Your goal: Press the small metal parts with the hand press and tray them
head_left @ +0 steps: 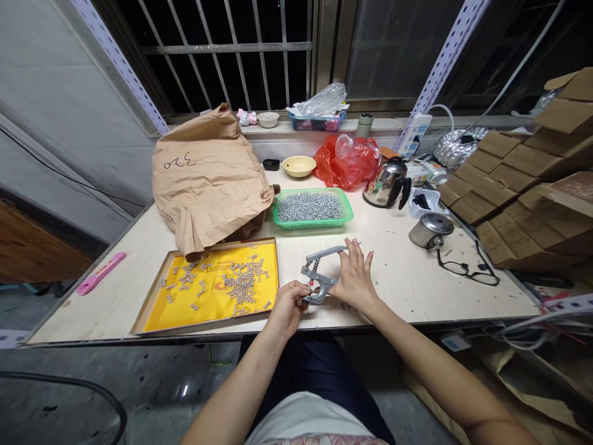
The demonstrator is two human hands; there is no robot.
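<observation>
A grey hand tool with a long lever and a coil spring [319,295] is between my two hands, near the table's front edge. My right hand [356,278] grips its right side, fingers reaching up to the lever's end. At the tool's lower left, my left hand [290,304] is closed in a pinch by the jaw, next to a small red part. What the left fingertips hold is too small to make out. Left of them, a shallow tray [277,262] with a yellow lining holds many small metal pieces [243,287]. Behind the tool, a green basket [347,213] holds a heap of silvery screw-like parts [308,206].
A large brown paper bag [208,173] leans over the tray's back edge. A kettle [384,182], a metal cup [430,230], glasses [467,270] and stacked cardboard boxes [514,185] stand at right. A pink-handled object [102,273] lies at left; a red plastic bag [343,164] sits behind.
</observation>
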